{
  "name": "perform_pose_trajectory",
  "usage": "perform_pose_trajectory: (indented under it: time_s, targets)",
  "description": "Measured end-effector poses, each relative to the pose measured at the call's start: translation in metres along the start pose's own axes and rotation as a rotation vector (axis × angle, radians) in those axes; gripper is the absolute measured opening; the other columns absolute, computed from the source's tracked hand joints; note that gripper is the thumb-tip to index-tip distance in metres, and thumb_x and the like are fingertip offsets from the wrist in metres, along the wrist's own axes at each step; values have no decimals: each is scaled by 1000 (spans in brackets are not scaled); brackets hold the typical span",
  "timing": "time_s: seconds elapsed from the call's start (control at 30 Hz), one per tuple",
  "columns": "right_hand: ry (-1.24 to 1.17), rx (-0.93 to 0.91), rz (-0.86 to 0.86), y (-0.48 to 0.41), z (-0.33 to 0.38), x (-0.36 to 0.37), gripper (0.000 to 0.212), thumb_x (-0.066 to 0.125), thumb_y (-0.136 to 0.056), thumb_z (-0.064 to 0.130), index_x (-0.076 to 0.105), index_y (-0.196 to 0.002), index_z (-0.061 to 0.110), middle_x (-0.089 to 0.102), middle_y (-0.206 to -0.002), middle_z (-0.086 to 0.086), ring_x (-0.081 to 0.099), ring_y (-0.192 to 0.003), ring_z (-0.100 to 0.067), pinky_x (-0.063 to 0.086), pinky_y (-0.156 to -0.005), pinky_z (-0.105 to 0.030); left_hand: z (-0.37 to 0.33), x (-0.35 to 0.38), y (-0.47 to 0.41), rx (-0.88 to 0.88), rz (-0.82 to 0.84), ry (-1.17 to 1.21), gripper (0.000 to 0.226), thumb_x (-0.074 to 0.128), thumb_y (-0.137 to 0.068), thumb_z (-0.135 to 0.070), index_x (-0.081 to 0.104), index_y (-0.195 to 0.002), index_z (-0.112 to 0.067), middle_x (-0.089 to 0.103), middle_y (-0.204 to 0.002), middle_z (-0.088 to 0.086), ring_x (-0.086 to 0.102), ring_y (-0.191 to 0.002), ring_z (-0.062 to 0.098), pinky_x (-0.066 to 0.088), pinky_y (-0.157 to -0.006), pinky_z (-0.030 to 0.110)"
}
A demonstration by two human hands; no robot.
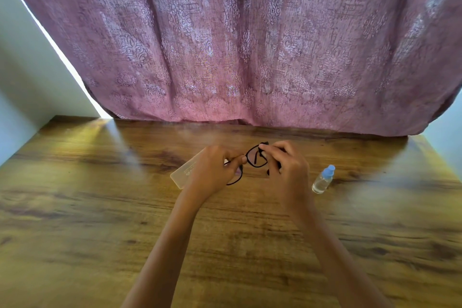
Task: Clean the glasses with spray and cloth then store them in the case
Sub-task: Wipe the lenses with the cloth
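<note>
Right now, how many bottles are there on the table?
1. The spray bottle is on the table, just to the right of the right hand and apart from it. No other bottle shows, though that hand could hide a small one.

case (183,174) half hidden behind left hand (212,172), glasses (256,159) partly covered, dark cloth (264,144) mostly inside right hand (285,167)

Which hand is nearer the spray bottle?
Right. The right hand, pinching the cloth on the glasses, is just left of the spray bottle; the left hand is farther left, over the case.
</note>
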State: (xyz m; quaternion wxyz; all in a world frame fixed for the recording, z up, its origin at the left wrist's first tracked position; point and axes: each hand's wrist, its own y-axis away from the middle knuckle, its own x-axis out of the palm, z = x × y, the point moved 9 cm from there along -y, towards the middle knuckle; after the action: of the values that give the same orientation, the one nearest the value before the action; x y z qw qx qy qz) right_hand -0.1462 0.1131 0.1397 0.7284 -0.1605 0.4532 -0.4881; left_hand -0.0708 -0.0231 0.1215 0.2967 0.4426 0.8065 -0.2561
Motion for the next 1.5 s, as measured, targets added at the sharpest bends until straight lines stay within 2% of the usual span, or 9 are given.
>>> perform_pose_trajectory:
  time_s: [0.23,0.43,0.63,0.8,0.87,0.97,1.17,1.33,1.5]
  targets:
    - [-23,-71,61,10,17,10,26,68,-83,-2,71,-108,5,63,-95,-3,59,-88,-16,49,-77,-22,-5,-2,1,28,-17,-16,16,61,-89,-26,76,-85,-23,74,-77,-6,65,-71,9,51,-67,35]
    - [-10,29,8,-3,-4,2,22,67,-84,-3,72,-104,3,62,-89,-5,56,-75,-12,38,-70,-6,-4,-1,1,6,-26,-15,16,62,-89,-26,76,-83,-21,74,-78,-6,64,-71,6,50,-68,30]
    - [-6,59,12,0,-13,-2,20,67,-84,-3,72,-102,2,63,-86,-5,56,-71,-11,41,-68,-7,-3,-7,3,-39,-74,40,23,62,-89,-19,73,-73,-9,67,-59,-7,52,-55,-5,33,-51,8]
    - [-2,44,49,15,-3,6,20,68,-84,4,72,-104,4,62,-86,-3,55,-75,-10,40,-70,-8,4,-7,0,-83,-89,19,24,60,-90,-23,74,-75,-11,72,-70,4,54,-55,11,37,-53,17]
    - [-14,19,71,20,4,12,21,68,-84,5,72,-105,4,62,-87,-3,56,-79,-11,42,-72,-10,6,-4,0,-101,-84,41,20,61,-89,-24,76,-78,-16,73,-73,4,62,-63,16,48,-61,29]
    - [-31,1,75,20,8,14,22,68,-83,4,72,-106,3,62,-88,-4,56,-80,-12,44,-72,-13,8,-1,0,-93,-76,49,22,61,-89,-25,75,-76,-13,73,-76,11,65,-73,29,51,-67,44]
    - [-6,97,24,5,-16,0,19,66,-84,-2,72,-102,2,64,-86,-6,58,-70,-13,37,-70,-1,12,-2,1,-114,-65,56,25,62,-89,-26,74,-73,-11,73,-74,9,65,-71,25,49,-67,37]
    - [-9,52,55,8,-5,7,21,67,-85,1,72,-105,3,63,-87,-4,54,-72,-10,38,-69,-5,11,0,-2,-97,-64,41,24,62,-89,-28,74,-76,-12,72,-76,13,65,-74,31,52,-70,45]
    - [-10,8,76,12,5,13,22,67,-85,2,72,-106,3,63,-88,-5,57,-78,-15,41,-71,-12,7,2,-2,-65,-57,-15,26,60,-89,-31,74,-79,-13,72,-76,11,63,-70,28,50,-66,41]
